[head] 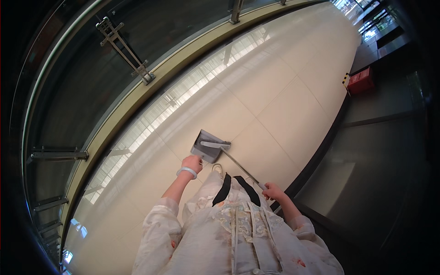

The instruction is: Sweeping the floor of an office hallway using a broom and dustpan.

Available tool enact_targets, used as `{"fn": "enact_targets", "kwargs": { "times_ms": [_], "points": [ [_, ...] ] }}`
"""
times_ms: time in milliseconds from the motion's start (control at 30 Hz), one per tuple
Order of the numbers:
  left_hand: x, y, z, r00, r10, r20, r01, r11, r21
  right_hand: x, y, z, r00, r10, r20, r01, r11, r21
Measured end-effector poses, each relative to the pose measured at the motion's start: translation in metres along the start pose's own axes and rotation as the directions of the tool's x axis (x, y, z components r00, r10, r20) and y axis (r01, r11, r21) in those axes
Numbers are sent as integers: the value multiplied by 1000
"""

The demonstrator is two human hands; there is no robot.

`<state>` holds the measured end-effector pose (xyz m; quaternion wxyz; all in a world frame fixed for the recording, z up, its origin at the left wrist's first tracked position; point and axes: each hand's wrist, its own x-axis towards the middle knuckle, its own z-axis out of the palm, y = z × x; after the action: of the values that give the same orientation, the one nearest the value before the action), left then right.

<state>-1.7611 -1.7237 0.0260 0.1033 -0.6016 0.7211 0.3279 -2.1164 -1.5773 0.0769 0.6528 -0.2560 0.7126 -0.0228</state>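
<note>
In my left hand (192,164) is the handle end of a grey dustpan (208,155); the handle itself is mostly hidden by my fingers. My right hand (272,191) grips the long pole of a broom (242,168), near its light-coloured grip. The broom's head (215,145) lies across the dustpan's opening, its dark bristles reaching past the pan's right side. Whether the pan rests on the floor or hangs just above it, I cannot tell. A pale bangle (187,171) circles my left wrist.
Glossy cream floor tiles (275,103) stretch ahead. A glass railing with metal posts (125,51) curves along the left above a yellowish ledge (147,89). Dark glossy panels (343,165) line the right, with a red box (360,81) by them. My shoe (217,168) is just behind the dustpan.
</note>
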Motion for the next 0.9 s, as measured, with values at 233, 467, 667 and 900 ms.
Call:
{"fn": "enact_targets", "kwargs": {
  "times_ms": [233,467,667,900],
  "points": [
    [9,38,-1,989,147,0,-146,987,60,-22,67,1,978,163,-130,-132,967,219],
    [20,110,14,912,368,179,-400,896,194,-53,122,-9,929,301,-217,-52,683,729],
    [21,178,47,839,469,277,-528,824,204,-51,169,-70,877,376,-298,55,537,842],
    [24,261,101,798,467,380,-578,773,264,8,193,-86,833,403,-379,68,606,793]
  ]
}}
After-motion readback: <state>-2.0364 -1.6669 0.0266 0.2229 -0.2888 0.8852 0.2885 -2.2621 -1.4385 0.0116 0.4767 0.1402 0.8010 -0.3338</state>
